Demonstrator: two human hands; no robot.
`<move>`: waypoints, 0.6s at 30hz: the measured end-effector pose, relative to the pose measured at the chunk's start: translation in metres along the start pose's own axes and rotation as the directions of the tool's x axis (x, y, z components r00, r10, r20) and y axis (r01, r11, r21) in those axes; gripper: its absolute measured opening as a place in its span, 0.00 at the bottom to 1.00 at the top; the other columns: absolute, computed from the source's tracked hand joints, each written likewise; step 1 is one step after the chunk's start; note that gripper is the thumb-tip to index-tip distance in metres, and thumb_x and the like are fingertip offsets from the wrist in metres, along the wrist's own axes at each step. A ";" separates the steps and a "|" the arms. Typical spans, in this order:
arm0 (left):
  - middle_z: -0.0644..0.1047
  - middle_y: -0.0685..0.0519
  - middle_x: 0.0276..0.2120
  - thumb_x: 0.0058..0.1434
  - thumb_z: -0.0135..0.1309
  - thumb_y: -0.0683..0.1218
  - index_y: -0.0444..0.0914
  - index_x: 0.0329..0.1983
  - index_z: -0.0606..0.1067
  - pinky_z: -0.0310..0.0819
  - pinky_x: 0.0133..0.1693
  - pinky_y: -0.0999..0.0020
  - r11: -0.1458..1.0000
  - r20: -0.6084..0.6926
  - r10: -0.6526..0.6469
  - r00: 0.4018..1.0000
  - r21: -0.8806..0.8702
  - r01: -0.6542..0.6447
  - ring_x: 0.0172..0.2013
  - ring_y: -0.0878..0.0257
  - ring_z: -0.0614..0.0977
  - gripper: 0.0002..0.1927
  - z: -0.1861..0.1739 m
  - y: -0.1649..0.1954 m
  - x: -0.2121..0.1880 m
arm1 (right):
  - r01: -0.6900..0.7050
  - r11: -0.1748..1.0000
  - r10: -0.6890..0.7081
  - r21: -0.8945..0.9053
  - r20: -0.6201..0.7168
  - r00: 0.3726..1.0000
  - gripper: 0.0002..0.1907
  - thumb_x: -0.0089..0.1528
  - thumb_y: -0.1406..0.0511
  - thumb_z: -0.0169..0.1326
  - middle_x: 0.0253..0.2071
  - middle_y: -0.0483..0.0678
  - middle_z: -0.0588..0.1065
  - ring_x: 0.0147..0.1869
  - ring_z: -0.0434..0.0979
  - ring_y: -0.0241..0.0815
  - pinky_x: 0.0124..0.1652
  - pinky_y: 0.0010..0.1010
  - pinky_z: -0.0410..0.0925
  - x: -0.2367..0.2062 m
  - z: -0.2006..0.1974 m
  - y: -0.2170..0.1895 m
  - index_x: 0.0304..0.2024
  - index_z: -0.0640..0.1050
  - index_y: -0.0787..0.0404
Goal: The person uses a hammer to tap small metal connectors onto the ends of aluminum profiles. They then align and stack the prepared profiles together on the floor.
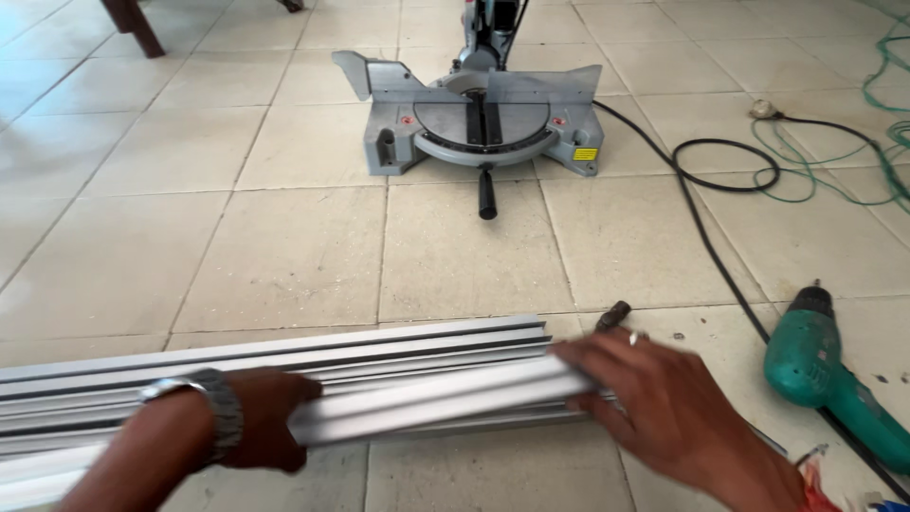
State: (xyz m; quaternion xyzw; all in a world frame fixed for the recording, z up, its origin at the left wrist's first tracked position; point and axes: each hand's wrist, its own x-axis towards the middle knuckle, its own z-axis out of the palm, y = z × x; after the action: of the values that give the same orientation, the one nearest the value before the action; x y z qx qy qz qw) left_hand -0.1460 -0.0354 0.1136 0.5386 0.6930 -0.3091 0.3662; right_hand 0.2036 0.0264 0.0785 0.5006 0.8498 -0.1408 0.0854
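Two hands grip long aluminium profiles (398, 379) on the tiled floor (284, 256): left hand (270, 417) mid-length, right hand (654, 398) at the end.

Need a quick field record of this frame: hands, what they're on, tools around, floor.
left hand: gripping the aluminium profile from above, wristwatch on the wrist
right hand: on the profile's right end, blurred
stack: more aluminium profiles lying flat behind it
miter saw: on the tiled floor, farther out
drill: green, lying at right
cables: black cord, green cord beside it
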 end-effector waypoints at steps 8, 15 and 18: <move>0.78 0.51 0.51 0.66 0.46 0.59 0.52 0.64 0.61 0.78 0.54 0.56 0.964 -0.543 0.251 0.802 0.219 -0.153 0.49 0.56 0.82 0.24 -0.030 -0.001 0.016 | 0.045 0.981 0.056 0.189 -0.499 0.865 0.29 0.59 0.61 0.58 0.57 0.44 0.75 0.55 0.77 0.44 0.46 0.36 0.75 0.027 0.012 0.012 0.64 0.73 0.47; 0.76 0.53 0.52 0.67 0.46 0.57 0.56 0.67 0.61 0.75 0.55 0.56 0.932 -0.716 0.358 0.599 0.308 -0.189 0.50 0.56 0.81 0.25 -0.039 0.011 0.106 | 0.095 0.995 -0.076 -0.012 -0.712 0.698 0.30 0.59 0.71 0.53 0.60 0.52 0.72 0.65 0.70 0.52 0.51 0.38 0.73 0.056 0.031 0.026 0.65 0.69 0.57; 0.75 0.53 0.55 0.68 0.46 0.57 0.57 0.68 0.61 0.75 0.54 0.55 0.948 -0.696 0.316 0.644 0.251 -0.194 0.51 0.54 0.80 0.25 -0.041 0.012 0.131 | 0.115 0.993 -0.090 -0.007 -0.675 0.733 0.28 0.61 0.69 0.54 0.60 0.46 0.73 0.65 0.71 0.49 0.54 0.39 0.72 0.074 0.035 0.033 0.64 0.70 0.53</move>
State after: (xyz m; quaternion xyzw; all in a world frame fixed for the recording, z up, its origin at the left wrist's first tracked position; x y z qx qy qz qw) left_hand -0.1616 0.0689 0.0255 0.7354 0.6719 -0.0667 0.0578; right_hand 0.1972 0.0911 0.0189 0.4716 0.8468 0.0303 -0.2443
